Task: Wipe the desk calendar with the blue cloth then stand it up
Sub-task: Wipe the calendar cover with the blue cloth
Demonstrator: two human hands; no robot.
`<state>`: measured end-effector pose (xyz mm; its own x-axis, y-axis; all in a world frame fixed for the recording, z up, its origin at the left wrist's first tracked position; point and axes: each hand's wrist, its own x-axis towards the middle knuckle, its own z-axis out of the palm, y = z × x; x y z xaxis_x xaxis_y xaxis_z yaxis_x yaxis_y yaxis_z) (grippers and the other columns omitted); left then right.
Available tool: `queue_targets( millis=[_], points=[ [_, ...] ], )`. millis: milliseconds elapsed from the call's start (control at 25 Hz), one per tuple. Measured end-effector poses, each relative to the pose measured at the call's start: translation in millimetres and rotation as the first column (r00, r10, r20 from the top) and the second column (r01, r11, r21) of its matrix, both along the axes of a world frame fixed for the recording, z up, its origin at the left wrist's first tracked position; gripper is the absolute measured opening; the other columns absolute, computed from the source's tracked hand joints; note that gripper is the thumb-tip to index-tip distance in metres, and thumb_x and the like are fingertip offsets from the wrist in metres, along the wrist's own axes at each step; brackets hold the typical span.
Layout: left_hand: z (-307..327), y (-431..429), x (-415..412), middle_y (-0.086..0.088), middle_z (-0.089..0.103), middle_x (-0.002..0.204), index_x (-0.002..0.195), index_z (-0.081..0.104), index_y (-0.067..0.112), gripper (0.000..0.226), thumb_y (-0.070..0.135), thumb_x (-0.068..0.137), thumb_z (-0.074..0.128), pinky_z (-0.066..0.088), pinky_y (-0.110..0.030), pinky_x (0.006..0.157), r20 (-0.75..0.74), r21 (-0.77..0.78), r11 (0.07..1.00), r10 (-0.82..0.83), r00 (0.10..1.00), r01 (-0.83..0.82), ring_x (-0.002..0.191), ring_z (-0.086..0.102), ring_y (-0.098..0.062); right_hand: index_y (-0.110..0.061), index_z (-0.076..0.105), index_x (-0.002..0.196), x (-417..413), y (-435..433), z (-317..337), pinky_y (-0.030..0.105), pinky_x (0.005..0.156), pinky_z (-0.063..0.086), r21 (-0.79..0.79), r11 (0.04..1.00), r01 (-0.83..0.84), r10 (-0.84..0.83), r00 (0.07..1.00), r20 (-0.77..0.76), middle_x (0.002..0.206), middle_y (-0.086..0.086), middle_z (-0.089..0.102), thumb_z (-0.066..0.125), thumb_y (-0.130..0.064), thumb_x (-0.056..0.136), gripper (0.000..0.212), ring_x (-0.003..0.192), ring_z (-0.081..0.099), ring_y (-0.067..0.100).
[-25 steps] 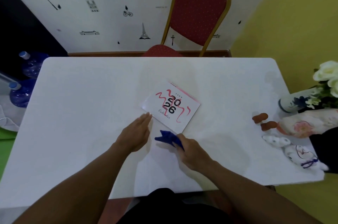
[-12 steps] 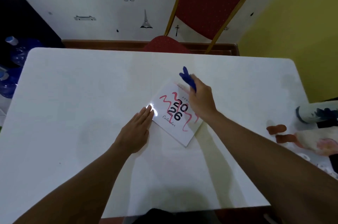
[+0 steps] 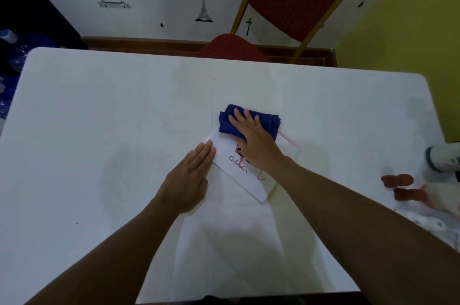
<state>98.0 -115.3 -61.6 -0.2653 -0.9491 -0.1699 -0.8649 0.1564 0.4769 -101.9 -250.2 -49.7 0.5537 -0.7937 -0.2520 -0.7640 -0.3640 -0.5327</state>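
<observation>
The white desk calendar (image 3: 240, 175) lies flat on the white table (image 3: 99, 130), turned at an angle, with the word "Calendar" showing. The folded blue cloth (image 3: 270, 124) rests on its far end. My right hand (image 3: 254, 140) presses flat on the cloth, fingers spread, covering the calendar's middle. My left hand (image 3: 189, 177) lies flat on the table with its fingertips on the calendar's left corner.
A red chair with a gold frame (image 3: 293, 1) stands behind the table's far edge. At the right edge are brown pieces (image 3: 398, 180), a white and blue vase lying on its side (image 3: 443, 158) and small figurines (image 3: 428, 222). Blue water bottles (image 3: 10, 56) stand left.
My right hand carried the bunched blue cloth from near the table's front up over the calendar and now presses it flat on the far end. My left hand stayed at the corner.
</observation>
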Motion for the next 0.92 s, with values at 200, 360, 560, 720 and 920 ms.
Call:
queue_targets(
  millis=[200,360,560,720,920],
  points=[
    [-0.5,-1.4,-0.5,0.001,-0.003,0.162,0.154,0.004,0.018,0.068,0.015,0.095,0.037,0.003,-0.029,0.119,0.021,0.024,1.0,-0.008,1.0,0.007,0.148,-0.01,-0.01,-0.011,0.037,0.157,-18.3,16.6,0.2,0.037,0.129,0.004,-0.044,0.99,-0.134,0.136,0.988,0.069,0.168,0.005,0.029,0.053,-0.003,0.104,0.057,0.158,0.018,0.026],
    [3.6,-1.3,-1.5,-0.001,-0.002,0.162,0.154,0.006,0.015,0.067,0.014,0.094,0.037,0.002,-0.028,0.12,0.04,0.01,1.0,-0.022,0.999,0.022,0.148,-0.009,-0.011,-0.011,0.04,0.156,-30.2,29.8,-1.1,0.038,0.13,0.007,-0.027,0.986,-0.165,0.167,0.979,0.119,0.166,0.004,0.032,0.055,0.001,0.1,0.059,0.157,0.021,0.024],
    [6.5,-1.2,-3.2,-0.002,-0.002,0.163,0.154,0.006,0.013,0.068,0.011,0.094,0.038,-0.002,-0.024,0.118,0.051,-0.007,1.0,-0.028,0.998,0.029,0.148,-0.009,-0.012,-0.009,0.048,0.151,-44.1,52.8,-2.0,0.041,0.129,0.012,-0.048,0.983,-0.175,0.181,0.969,0.169,0.161,0.008,0.043,0.058,-0.005,0.103,0.05,0.153,0.03,0.027],
    [6.4,-2.9,-2.3,-0.005,0.0,0.163,0.153,0.008,0.011,0.068,0.01,0.093,0.038,0.003,-0.027,0.12,0.057,-0.006,1.0,-0.027,0.998,0.027,0.149,-0.006,-0.015,-0.008,0.051,0.149,-53.0,70.2,0.5,0.037,0.128,0.011,-0.036,0.985,-0.169,0.172,0.966,0.191,0.159,0.007,0.045,0.057,-0.005,0.103,0.047,0.153,0.03,0.025],
    [7.6,-2.5,-2.6,-0.004,0.002,0.162,0.153,0.009,0.011,0.066,0.012,0.093,0.035,0.009,-0.031,0.12,0.056,-0.003,1.0,-0.025,0.998,0.025,0.149,-0.003,-0.016,-0.007,0.055,0.146,-68.0,84.2,9.9,0.039,0.129,0.015,-0.003,0.982,-0.191,0.187,0.96,0.209,0.157,0.006,0.048,0.062,-0.003,0.1,0.046,0.152,0.034,0.025]
  ],
)
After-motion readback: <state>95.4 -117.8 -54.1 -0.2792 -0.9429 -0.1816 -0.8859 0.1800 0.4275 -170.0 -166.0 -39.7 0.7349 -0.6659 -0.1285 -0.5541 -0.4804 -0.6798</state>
